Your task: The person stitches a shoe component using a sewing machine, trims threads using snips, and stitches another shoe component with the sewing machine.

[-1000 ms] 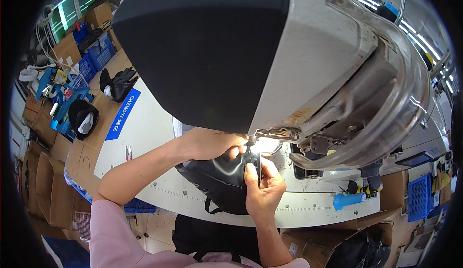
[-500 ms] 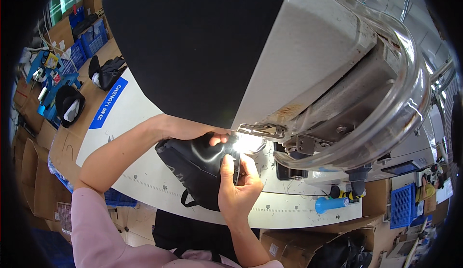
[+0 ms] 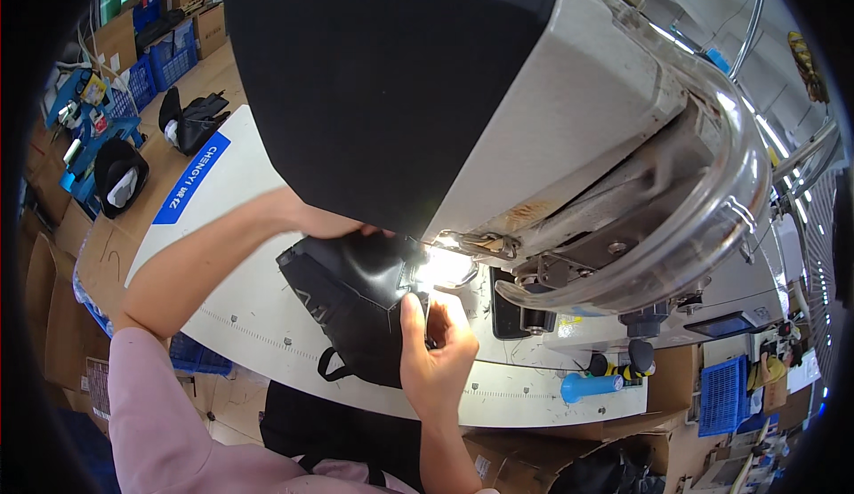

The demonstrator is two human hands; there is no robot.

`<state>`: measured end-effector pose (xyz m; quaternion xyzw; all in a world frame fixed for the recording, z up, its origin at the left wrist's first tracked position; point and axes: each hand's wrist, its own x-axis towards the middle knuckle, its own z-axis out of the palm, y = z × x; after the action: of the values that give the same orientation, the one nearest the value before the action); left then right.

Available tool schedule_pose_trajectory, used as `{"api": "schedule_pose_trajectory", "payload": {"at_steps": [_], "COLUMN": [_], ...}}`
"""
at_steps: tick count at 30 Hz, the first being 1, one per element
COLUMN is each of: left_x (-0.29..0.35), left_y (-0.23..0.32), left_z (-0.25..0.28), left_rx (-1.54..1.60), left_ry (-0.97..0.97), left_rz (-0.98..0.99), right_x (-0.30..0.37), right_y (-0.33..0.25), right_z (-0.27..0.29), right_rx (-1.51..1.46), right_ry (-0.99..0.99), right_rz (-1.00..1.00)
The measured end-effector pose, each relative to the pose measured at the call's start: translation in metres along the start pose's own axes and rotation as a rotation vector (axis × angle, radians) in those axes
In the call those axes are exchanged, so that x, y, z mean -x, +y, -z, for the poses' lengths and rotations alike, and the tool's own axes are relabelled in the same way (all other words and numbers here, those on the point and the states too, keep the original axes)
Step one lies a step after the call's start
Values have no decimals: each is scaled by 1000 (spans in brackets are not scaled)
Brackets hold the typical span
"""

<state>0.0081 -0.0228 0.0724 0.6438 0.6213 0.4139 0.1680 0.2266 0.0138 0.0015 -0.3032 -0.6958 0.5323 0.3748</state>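
A black, shiny leather-like bag [image 3: 347, 294] lies on the white sewing machine table, its right edge under the bright light by the needle area. A small loop hangs from its lower left corner. My right hand [image 3: 438, 343] is closed on the bag's near right edge, thumb on top and fingers curled. At the bag's far edge is my left hand [image 3: 342, 223]. Most of its fingers are hidden behind the sewing machine's dark head [image 3: 382, 85], so their grip does not show. The needle itself is lost in the glare.
A clear curved guard [image 3: 743, 200] juts out on the machine's right. A dark phone-like slab [image 3: 509, 303] and a blue cylinder [image 3: 592, 386] lie on the table. Two black bags [image 3: 122, 176] with white stuffing stand at the left. Blue crates [image 3: 725, 396] and cardboard boxes surround the table.
The bag has shifted slightly left. My left hand has drawn back toward the bag's far edge, and its fingers are now mostly behind the machine head. My right hand keeps its grip. The view has shifted a little.
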Motion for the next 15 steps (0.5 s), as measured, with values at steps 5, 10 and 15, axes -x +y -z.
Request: {"api": "schedule_pose_trajectory", "payload": {"at_steps": [5, 10, 15], "left_x": [29, 54, 43], "left_y": [41, 44, 67], "left_z": [-1, -37, -48], "left_rx": [-231, -623, -426], "left_ry": [293, 616, 412], "left_rz": [-24, -512, -156], "right_x": [18, 18, 10], "right_y": [11, -9, -13], "right_z": [20, 27, 43], "right_rx": [98, 108, 208], "right_ry": [-72, -57, -114], "right_rz": [156, 196, 275]}}
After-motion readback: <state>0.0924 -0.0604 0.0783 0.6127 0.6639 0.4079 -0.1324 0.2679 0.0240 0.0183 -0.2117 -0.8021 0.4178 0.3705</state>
